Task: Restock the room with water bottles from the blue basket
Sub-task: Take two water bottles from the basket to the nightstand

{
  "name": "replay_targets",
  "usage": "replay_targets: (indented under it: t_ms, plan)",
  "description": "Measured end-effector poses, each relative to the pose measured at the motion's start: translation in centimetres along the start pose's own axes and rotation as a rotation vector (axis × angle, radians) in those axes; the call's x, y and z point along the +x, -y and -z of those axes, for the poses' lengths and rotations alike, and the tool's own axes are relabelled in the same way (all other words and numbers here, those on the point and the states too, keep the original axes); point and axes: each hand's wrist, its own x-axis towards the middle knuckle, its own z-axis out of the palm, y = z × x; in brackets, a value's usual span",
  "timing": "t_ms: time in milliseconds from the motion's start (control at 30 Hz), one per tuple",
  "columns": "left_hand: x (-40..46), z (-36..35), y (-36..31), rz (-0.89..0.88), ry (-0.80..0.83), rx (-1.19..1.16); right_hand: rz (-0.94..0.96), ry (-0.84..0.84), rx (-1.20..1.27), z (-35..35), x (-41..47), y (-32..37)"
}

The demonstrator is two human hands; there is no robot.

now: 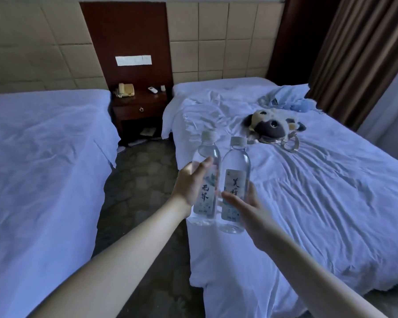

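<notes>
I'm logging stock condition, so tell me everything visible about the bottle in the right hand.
The right bottle is clear plastic, seemingly full of water, with a pale screw cap on and a light label bearing dark characters. It is held upright above the rumpled bed's edge, gripped low by the right hand, close beside the left hand's bottle; whether they touch is unclear.

Hotel room with two beds, a nightstand between them.

Left bed (39,161) made with smooth white sheet; right bed (319,203) with wrinkled white sheet. On the right bed, near the head end, a plush toy (271,127) in black, grey and cream, with a strap loop beside it, and further back a crumpled blue cloth (301,105). Dark wooden nightstand (139,111) with one drawer, carrying a cream telephone (125,90) and a white remote control (152,89), well apart. Above it, white switch panel (133,60) on dark wood. Brown curtain (359,53) at right. Patterned dark floor (143,184) between the beds.
</notes>
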Motion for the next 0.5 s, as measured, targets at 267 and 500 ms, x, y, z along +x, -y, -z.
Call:
replay_targets:
  t_ms: [267, 500]
  plan:
    - [6.0, 3.6, -0.8, -0.011, -0.065, 0.022, -0.016, 0.098, 0.012, -2.6, 7.5, 0.4]
    - [12.9, 9.1, -1.5, -0.031, -0.069, 0.0, -0.031, 0.127, 0.074, -7.7, 15.3, 0.2]
